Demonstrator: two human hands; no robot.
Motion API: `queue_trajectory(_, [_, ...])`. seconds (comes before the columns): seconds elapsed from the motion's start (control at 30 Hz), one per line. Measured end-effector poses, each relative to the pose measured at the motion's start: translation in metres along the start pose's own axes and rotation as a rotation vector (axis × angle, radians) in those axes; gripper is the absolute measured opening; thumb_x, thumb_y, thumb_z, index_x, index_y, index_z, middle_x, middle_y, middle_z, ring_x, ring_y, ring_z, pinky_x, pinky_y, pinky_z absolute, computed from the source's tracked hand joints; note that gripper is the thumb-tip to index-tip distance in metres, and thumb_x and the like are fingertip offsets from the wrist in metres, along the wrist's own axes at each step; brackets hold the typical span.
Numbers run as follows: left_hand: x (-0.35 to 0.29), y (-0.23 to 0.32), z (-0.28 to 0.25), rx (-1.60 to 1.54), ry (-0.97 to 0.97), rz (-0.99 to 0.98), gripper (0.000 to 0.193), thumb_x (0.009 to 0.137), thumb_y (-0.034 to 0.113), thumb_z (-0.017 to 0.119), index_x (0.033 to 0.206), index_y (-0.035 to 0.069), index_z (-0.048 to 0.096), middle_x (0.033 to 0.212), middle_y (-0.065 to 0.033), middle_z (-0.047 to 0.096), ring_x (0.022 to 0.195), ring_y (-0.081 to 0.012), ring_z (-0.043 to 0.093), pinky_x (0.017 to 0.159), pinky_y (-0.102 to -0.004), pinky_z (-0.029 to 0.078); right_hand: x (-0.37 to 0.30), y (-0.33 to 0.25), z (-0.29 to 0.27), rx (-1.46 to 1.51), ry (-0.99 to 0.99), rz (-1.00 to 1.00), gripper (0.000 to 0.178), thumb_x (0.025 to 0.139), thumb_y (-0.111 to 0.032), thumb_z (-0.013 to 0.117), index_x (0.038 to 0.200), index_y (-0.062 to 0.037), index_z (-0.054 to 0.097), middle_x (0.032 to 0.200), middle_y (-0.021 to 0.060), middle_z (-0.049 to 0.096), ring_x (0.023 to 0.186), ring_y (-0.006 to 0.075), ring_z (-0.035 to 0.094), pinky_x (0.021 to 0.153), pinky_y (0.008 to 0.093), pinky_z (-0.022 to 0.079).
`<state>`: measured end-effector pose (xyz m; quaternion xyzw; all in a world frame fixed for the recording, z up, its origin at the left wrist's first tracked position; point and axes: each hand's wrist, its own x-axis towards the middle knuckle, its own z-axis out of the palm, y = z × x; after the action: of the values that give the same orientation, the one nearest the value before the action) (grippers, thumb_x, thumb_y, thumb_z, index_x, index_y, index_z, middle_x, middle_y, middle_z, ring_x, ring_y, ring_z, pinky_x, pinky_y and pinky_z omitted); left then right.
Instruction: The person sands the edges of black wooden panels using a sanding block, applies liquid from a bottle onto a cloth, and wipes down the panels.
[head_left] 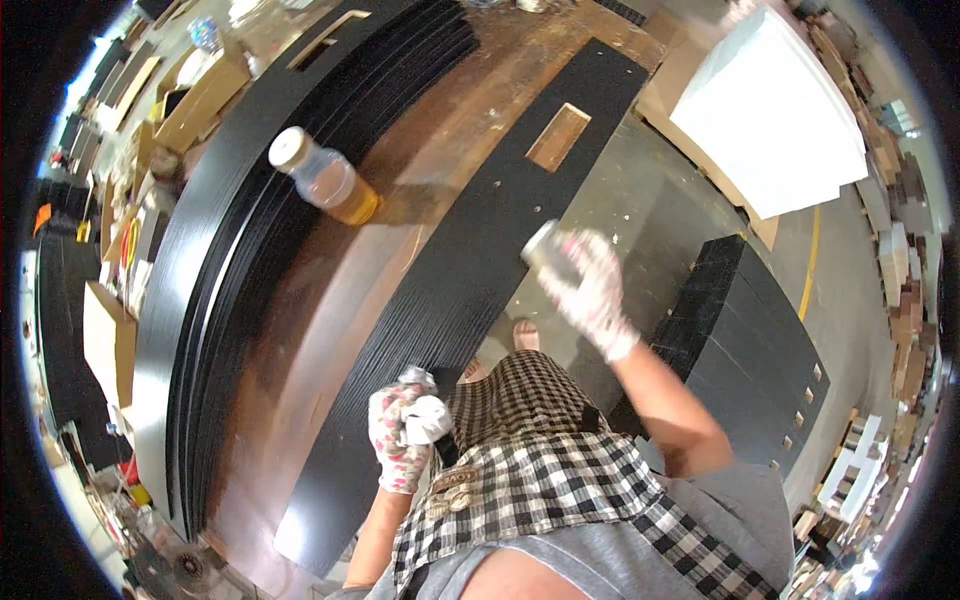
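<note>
My left hand (396,425), in a white glove with a red pattern, is closed round a crumpled white cloth (428,421) close to my checked apron. It is over the near part of a long black board (450,250) with a rectangular cutout. My right hand (592,290), in a similar glove, is raised by the board's right edge. Its fingers grip a small pale block-like object (543,246), too blurred by motion to name. A clear bottle (330,180) with a white cap and some amber liquid stands left of the board.
The board lies on a brown worktable (340,270). Stacked black boards (215,260) line the table's left side. On the floor at right are more black panels (750,340) and, farther off, a stack of white sheets (765,110). Cardboard boxes (205,95) stand at far left.
</note>
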<state>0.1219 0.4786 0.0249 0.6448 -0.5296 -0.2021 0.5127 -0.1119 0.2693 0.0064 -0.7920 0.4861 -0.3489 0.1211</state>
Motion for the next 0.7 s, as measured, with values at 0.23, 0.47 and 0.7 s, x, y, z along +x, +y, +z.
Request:
queue_trajectory(0.23, [-0.060,0.003,-0.014,0.081,-0.225,0.021,0.040,0.071,0.019,0.070,0.109,0.007,0.063,0.100,-0.0096,0.069,0.087,-0.0277,0.065,0.074,-0.0366,0.052,-0.035,-0.032,0.022,-0.072,-0.131,-0.124,0.046,0.073,-0.030,0.074,0.111,-0.0097,0.058,0.105,0.0155,0.052,0.096,0.0338,0.052,0.080,0.0464,0.045])
queue_trajectory(0.47, [-0.114,0.013,-0.016,0.080,-0.134,-0.216,0.040,0.066,0.009,0.072,0.104,0.005,0.065,0.097,-0.0111,0.068,0.086,-0.0304,0.064,0.076,-0.0376,0.051,-0.086,-0.082,0.042,0.389,-0.360,0.006,0.060,0.067,-0.029,0.079,0.112,-0.0015,0.048,0.108,0.0152,0.053,0.099,0.0271,0.054,0.083,0.0418,0.047])
queue_trajectory(0.7, [-0.160,-0.006,-0.028,0.110,-0.264,-0.279,0.044,0.074,0.023,0.068,0.115,0.009,0.062,0.103,-0.0111,0.066,0.095,-0.0319,0.062,0.083,-0.0382,0.050,-0.098,-0.092,0.050,0.034,-0.220,-0.256,0.053,0.065,-0.023,0.081,0.113,-0.0111,0.060,0.111,0.0133,0.051,0.102,0.0329,0.050,0.086,0.0448,0.044])
